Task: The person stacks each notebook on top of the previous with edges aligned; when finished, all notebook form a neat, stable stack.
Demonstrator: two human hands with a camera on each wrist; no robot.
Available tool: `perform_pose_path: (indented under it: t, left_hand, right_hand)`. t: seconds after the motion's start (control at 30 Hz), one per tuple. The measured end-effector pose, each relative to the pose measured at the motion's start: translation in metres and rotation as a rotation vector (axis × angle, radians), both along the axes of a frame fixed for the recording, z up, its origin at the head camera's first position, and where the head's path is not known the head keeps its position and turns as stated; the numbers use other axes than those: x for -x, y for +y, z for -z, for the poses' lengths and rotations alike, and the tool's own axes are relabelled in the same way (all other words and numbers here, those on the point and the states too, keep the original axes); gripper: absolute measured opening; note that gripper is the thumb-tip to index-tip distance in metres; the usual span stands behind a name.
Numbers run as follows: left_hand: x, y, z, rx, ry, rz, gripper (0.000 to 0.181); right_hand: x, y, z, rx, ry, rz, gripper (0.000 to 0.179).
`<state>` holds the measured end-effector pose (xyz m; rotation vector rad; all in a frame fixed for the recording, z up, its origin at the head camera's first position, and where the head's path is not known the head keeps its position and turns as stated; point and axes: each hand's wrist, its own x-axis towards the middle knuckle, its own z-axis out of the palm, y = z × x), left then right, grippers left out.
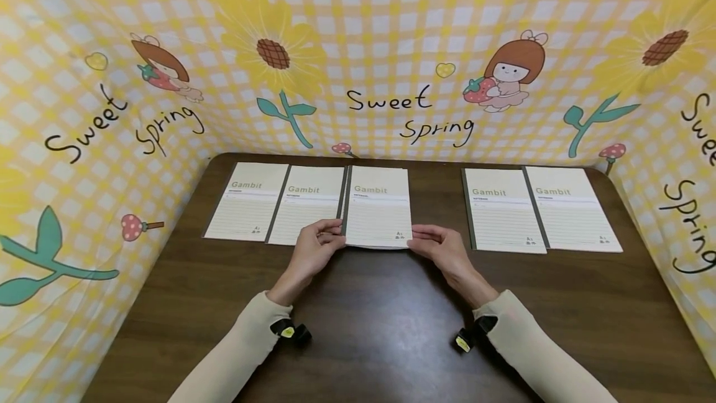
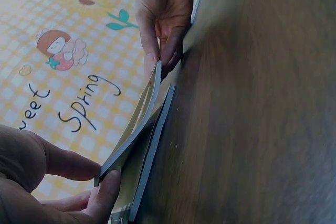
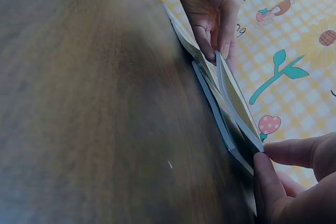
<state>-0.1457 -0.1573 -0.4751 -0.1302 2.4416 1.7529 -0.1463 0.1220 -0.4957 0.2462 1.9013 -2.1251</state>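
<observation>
Between both hands is a cream notebook (image 1: 378, 207) with a dark spine and "Gambit" on its cover. My left hand (image 1: 317, 246) pinches its near left corner between thumb and fingers, and my right hand (image 1: 444, 250) pinches the near right corner. In the left wrist view this notebook (image 2: 134, 124) bows between the two grips, its near edge raised over another notebook (image 2: 155, 150) lying on the table. The right wrist view shows the same gap, with the lower notebook (image 3: 212, 111) beneath.
Two more Gambit notebooks (image 1: 246, 201) (image 1: 309, 204) lie to the left on the brown table (image 1: 369, 328). To the right lie another two, one notebook (image 1: 503, 210) slightly overlapping its neighbour (image 1: 573, 210). A yellow checked cloth (image 1: 391, 36) stands behind and along both sides.
</observation>
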Motion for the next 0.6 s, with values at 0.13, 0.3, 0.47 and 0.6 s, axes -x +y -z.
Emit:
perform_pose_path:
  t: [0.13,0.3,0.47,0.6]
  left_hand:
    - [0.004,-0.004,-0.001,0.08,0.015,0.002,0.039]
    - [0.006,-0.006,-0.002,0.223,0.05,0.016,0.035]
    - [0.005,-0.005,0.0,0.305,0.091,0.04,0.037]
    - [0.005,-0.004,0.004,0.33,0.1,0.041,0.039]
  right_hand:
    - [0.004,-0.007,0.0,-0.071,0.021,0.004,0.044]
    - [0.005,-0.013,0.0,-0.244,0.095,-0.018,0.04]
    - [0.005,-0.015,0.002,-0.323,0.156,-0.033,0.037]
    - [0.006,-0.015,0.004,-0.365,0.184,-0.049,0.036]
